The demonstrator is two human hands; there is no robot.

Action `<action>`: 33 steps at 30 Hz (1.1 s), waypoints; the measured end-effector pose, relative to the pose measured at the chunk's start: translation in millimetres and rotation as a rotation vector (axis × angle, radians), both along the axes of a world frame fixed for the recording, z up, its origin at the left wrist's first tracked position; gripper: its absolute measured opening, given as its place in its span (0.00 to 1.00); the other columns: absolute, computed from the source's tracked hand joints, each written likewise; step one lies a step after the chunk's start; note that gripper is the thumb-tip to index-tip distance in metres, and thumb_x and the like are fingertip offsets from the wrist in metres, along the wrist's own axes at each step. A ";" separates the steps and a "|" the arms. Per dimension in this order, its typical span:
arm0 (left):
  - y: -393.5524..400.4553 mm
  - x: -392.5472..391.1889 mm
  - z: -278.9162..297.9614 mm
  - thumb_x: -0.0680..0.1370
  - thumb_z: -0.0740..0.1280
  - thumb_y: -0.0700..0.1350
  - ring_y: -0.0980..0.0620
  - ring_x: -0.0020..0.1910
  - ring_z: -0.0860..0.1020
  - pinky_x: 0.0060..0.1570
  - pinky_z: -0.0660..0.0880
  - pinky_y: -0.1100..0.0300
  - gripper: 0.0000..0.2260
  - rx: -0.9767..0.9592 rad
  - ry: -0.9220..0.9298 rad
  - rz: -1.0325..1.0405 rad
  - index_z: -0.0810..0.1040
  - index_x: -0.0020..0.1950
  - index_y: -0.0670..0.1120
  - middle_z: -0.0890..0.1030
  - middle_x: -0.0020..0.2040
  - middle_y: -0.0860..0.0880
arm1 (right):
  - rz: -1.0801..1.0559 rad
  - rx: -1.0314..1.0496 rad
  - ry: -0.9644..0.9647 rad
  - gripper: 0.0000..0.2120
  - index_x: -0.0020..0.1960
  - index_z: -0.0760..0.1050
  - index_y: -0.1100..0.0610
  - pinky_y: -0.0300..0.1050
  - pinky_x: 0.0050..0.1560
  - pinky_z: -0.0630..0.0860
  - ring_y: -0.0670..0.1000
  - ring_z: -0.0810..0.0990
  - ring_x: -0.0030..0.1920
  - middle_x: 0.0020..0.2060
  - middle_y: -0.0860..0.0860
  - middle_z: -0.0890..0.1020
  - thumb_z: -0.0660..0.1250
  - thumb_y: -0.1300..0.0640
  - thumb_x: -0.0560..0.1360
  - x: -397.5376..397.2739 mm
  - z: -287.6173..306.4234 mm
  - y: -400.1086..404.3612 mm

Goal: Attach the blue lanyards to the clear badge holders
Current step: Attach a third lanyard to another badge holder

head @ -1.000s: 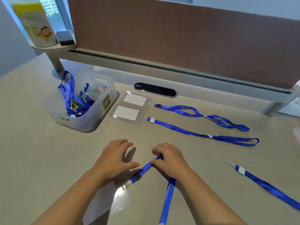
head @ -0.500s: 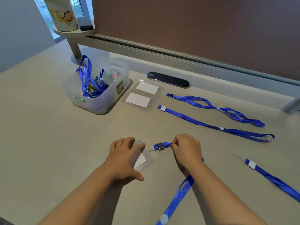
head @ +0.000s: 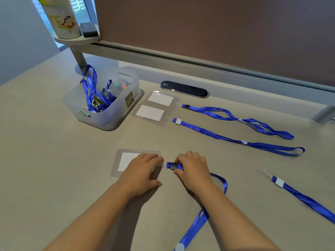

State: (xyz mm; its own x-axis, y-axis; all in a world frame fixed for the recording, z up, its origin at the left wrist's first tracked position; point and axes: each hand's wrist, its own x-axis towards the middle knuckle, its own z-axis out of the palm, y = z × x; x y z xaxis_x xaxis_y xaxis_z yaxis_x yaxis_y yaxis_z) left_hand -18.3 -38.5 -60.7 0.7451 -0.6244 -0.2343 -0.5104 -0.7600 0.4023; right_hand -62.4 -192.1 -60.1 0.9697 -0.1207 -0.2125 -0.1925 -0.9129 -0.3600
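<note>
Blue webbing runs from the right hand (head: 193,169) back toward the person and off the near edge of view, so the lanyard in hand (head: 203,216) has its long axis running near to far, curling at its far end round to the left, where its black clip (head: 172,165) points at the badge holder. That clear badge holder (head: 126,163) lies flat on the bench (head: 45,160) with its long side running left to right, its white card insert showing, and its right end hidden under the left hand (head: 143,171). The left hand lies palm-down on the holder with fingers fairly straight, pressing it in place and not curled round it; the right hand pinches the strap just behind the clip, thumb under and fingers over. Clip and holder edge lie just beside each other, between the two hands, joined by what looks like a clear strip; whether the clip is already closed through the slot I cannot tell. The coming move looks like a short one leftward along the holder's long axis, and the right hand is the nearer one to make it. Farther off, two holders with lanyards (head: 235,122) lie beside a plastic tub (head: 108,120), and a loose lanyard (head: 299,198) waits well apart on the right.
</note>
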 end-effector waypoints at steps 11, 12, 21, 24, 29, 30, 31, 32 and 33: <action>-6.9 -4.4 1.4 0.70 0.69 0.50 0.49 0.69 0.62 0.68 0.61 0.56 0.28 -0.123 -0.015 0.126 0.62 0.67 0.46 0.64 0.71 0.48 | -0.370 0.721 0.088 0.06 0.42 0.70 0.54 0.35 0.32 0.67 0.46 0.71 0.34 0.35 0.50 0.73 0.62 0.64 0.74 1.7 18.8 -7.0; -7.6 -4.3 3.2 0.71 0.68 0.49 0.49 0.68 0.63 0.68 0.61 0.57 0.26 -0.126 -0.025 0.112 0.63 0.66 0.46 0.64 0.71 0.48 | -0.396 0.765 0.092 0.06 0.41 0.71 0.54 0.35 0.32 0.67 0.47 0.72 0.35 0.34 0.50 0.73 0.62 0.64 0.74 2.2 21.5 -6.9; -9.3 4.9 32.6 0.76 0.59 0.44 0.46 0.59 0.71 0.58 0.68 0.55 0.12 -0.267 -0.162 0.125 0.73 0.59 0.45 0.77 0.59 0.45 | -0.351 0.644 0.047 0.03 0.45 0.77 0.55 0.34 0.32 0.68 0.44 0.72 0.34 0.39 0.52 0.77 0.67 0.56 0.73 3.8 40.2 -2.7; -8.1 9.8 38.9 0.77 0.58 0.45 0.43 0.53 0.74 0.52 0.70 0.52 0.12 -0.291 -0.217 0.100 0.76 0.56 0.44 0.81 0.54 0.42 | -0.274 0.479 -0.006 0.13 0.58 0.74 0.54 0.36 0.46 0.73 0.47 0.76 0.47 0.53 0.53 0.78 0.66 0.58 0.74 7.2 47.5 -1.6; -12.7 16.7 56.2 0.77 0.59 0.43 0.44 0.53 0.75 0.54 0.70 0.52 0.11 -0.267 -0.194 0.090 0.76 0.56 0.44 0.81 0.54 0.43 | -0.115 0.249 -0.053 0.16 0.62 0.73 0.51 0.42 0.57 0.72 0.50 0.76 0.56 0.59 0.52 0.77 0.65 0.56 0.74 11.8 64.8 2.9; -13.2 18.2 60.2 0.76 0.60 0.43 0.44 0.53 0.75 0.54 0.71 0.52 0.11 -0.277 -0.191 0.111 0.76 0.56 0.44 0.81 0.54 0.43 | -0.107 0.235 -0.058 0.14 0.60 0.75 0.52 0.41 0.55 0.72 0.50 0.76 0.55 0.58 0.52 0.77 0.64 0.55 0.75 12.4 67.3 2.5; -13.3 19.8 64.2 0.76 0.61 0.44 0.44 0.52 0.75 0.54 0.71 0.52 0.10 -0.298 -0.191 0.140 0.75 0.55 0.44 0.81 0.53 0.43 | -0.105 0.230 -0.068 0.13 0.59 0.76 0.53 0.40 0.53 0.72 0.50 0.77 0.55 0.57 0.52 0.78 0.63 0.55 0.75 13.0 69.6 1.7; -13.3 21.3 67.7 0.75 0.62 0.44 0.45 0.52 0.76 0.55 0.71 0.52 0.11 -0.322 -0.193 0.172 0.75 0.55 0.44 0.81 0.53 0.43 | -0.106 0.238 -0.078 0.12 0.57 0.77 0.54 0.40 0.53 0.72 0.50 0.77 0.55 0.56 0.52 0.79 0.62 0.55 0.76 13.6 72.5 1.1; -13.7 22.4 71.2 0.75 0.63 0.44 0.46 0.53 0.76 0.55 0.71 0.53 0.11 -0.342 -0.196 0.204 0.74 0.56 0.44 0.81 0.53 0.43 | -0.111 0.260 -0.085 0.11 0.56 0.77 0.55 0.40 0.53 0.72 0.50 0.77 0.55 0.55 0.52 0.80 0.62 0.55 0.76 14.2 75.2 0.6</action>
